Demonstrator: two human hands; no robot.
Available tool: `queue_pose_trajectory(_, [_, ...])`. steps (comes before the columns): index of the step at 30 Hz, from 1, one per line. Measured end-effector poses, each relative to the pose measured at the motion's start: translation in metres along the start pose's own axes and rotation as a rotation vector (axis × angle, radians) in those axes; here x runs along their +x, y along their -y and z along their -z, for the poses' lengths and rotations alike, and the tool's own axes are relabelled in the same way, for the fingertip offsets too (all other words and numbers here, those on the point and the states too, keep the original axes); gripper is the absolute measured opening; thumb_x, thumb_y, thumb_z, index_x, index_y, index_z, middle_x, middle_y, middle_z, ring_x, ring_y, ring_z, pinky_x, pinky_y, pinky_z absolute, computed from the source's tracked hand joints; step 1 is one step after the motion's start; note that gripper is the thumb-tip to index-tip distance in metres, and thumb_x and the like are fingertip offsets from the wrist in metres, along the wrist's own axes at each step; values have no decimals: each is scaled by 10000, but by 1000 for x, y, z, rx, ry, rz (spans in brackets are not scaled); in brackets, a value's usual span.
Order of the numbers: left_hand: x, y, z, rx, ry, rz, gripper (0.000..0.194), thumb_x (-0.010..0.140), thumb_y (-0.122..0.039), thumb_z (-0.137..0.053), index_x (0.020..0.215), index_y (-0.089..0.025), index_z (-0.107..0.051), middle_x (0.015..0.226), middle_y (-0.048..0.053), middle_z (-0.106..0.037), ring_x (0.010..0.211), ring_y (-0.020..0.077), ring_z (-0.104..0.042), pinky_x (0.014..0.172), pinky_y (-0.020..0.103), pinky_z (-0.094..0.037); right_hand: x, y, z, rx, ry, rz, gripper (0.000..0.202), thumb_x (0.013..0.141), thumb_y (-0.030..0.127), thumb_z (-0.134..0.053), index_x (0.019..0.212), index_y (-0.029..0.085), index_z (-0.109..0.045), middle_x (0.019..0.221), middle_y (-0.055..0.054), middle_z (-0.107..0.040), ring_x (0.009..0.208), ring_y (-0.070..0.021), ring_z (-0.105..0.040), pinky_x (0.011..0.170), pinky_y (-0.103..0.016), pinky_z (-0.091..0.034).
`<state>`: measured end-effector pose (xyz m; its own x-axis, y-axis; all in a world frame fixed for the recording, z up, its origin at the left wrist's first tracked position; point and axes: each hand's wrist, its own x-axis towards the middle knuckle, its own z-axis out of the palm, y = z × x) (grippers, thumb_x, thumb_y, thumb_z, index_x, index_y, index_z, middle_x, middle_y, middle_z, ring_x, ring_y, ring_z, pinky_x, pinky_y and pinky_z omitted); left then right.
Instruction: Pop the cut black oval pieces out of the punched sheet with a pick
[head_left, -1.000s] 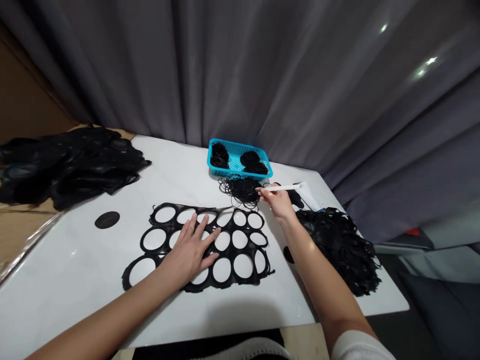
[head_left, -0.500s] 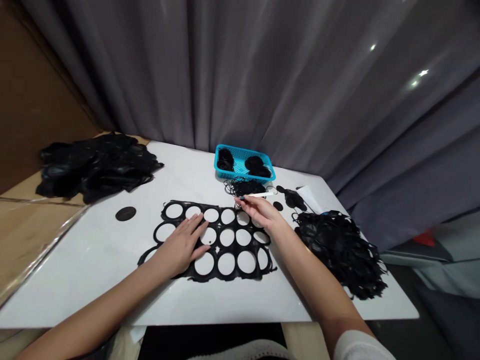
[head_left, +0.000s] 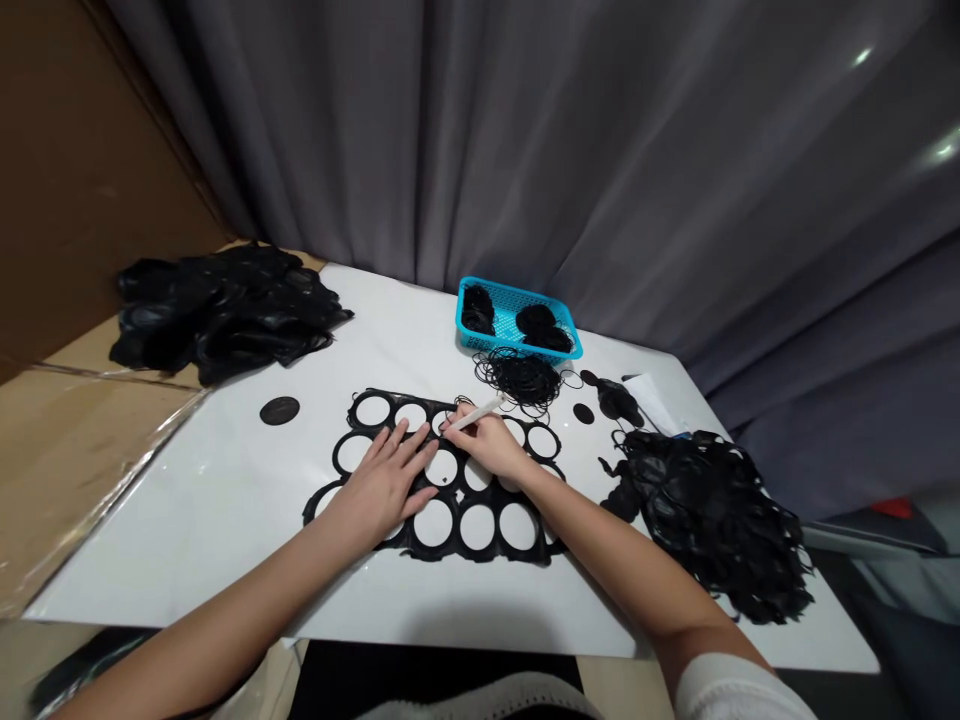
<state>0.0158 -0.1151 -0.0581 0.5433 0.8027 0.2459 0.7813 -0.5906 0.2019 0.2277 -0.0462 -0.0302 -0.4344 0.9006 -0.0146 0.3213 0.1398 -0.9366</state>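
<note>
A thin black rubber-like sheet with rows of round holes lies on the white table. My left hand rests flat on its left part, fingers spread. My right hand grips a slim white pen-shaped tool, pinched near its lower end over a hole in the top row. The tool's tip and what it touches are hidden by my fingers. Just behind, a loose heap of thin black rings lies against a blue plastic basket that contains more bundles of rings.
Crumpled black sheets are piled at the back left, near cardboard. A black disc lies left of the sheet. To the right are a heap of black scraps and a white paper. A grey curtain hangs behind.
My right hand has moved left along the top row toward my left hand, bringing the white tool with it. My left hand stays flat on the sheet. The whole view has shifted slightly.
</note>
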Motion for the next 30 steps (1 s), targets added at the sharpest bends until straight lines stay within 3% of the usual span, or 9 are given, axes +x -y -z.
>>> queue_pose_trajectory(8, [-1, -2, -2, -30, -18, 10, 551, 994, -494, -500, 1463, -206, -489, 1558, 120, -435, 1489, 362, -283, 1170, 580, -303, -3, 1, 1, -124, 7, 73, 144, 884, 275, -587, 767, 226, -519, 911, -20, -657, 893, -201, -612, 850, -331, -457])
queue_pose_trajectory(13, [-1, -4, -2, -15, -26, 44, 542, 962, -461, -556, 1448, -225, -509, 1571, 107, -419, 1499, 419, -216, 1157, 628, -289, -15, 7, -16, -515, 8, 294, 99, 926, 167, -491, 849, 221, -522, 954, -84, -630, 909, -242, -543, 840, -372, -436])
queue_pose_trajectory(15, [-1, -5, -1, 0, -29, 61, 540, 944, -461, -581, 1429, -228, -531, 1569, 105, -421, 1500, 441, -185, 1151, 637, -290, -10, 7, -10, -660, 21, 331, 107, 906, 125, -475, 885, 217, -526, 959, -101, -626, 908, -259, -518, 818, -380, -430])
queue_pose_trajectory(17, [-1, -7, 0, 19, -26, 72, 544, 931, -453, -603, 1421, -224, -542, 1563, 103, -431, 1499, 455, -170, 1149, 639, -290, 4, 6, 12, -722, -95, 305, 139, 890, 102, -455, 839, 220, -508, 907, -101, -618, 883, -264, -509, 803, -384, -424])
queue_pose_trajectory(19, [0, -9, 2, 37, -16, 77, 548, 922, -443, -620, 1417, -220, -549, 1557, 102, -440, 1492, 468, -176, 1145, 643, -292, 21, 6, 44, -705, -361, 235, 181, 891, 102, -416, 770, 228, -466, 850, -94, -600, 852, -259, -514, 811, -394, -421])
queue_pose_trajectory(21, [1, -10, 3, 53, -1, 79, 548, 917, -437, -630, 1414, -218, -555, 1551, 99, -449, 1481, 478, -199, 1138, 644, -302, 37, 6, 73, -601, -574, 168, 185, 904, 169, -446, 733, 239, -434, 787, -63, -582, 793, -238, -531, 800, -386, -434])
queue_pose_trajectory(23, [0, -9, 3, 61, 5, 80, 554, 912, -449, -639, 1411, -222, -558, 1550, 95, -452, 1471, 485, -226, 1132, 640, -315, 48, 6, 85, -390, -605, 69, 200, 885, 253, -538, 715, 242, -434, 716, -18, -564, 717, -209, -559, 737, -358, -467])
queue_pose_trajectory(25, [-1, -7, 4, 60, -8, 84, 578, 918, -478, -627, 1430, -228, -535, 1568, 106, -422, 1463, 473, -263, 1129, 633, -327, 54, 8, 78, -97, -481, -57, 239, 827, 289, -643, 700, 235, -449, 688, 6, -571, 670, -187, -597, 646, -325, -500])
queue_pose_trajectory(30, [-14, 8, 13, 69, -58, 131, 615, 993, -511, -473, 1462, -112, -455, 1562, 217, -390, 1424, 370, -407, 1146, 550, -361, 59, 16, 18, 486, -156, -229, 347, 719, 249, -812, 719, 206, -468, 734, 2, -614, 694, -154, -677, 536, -237, -550])
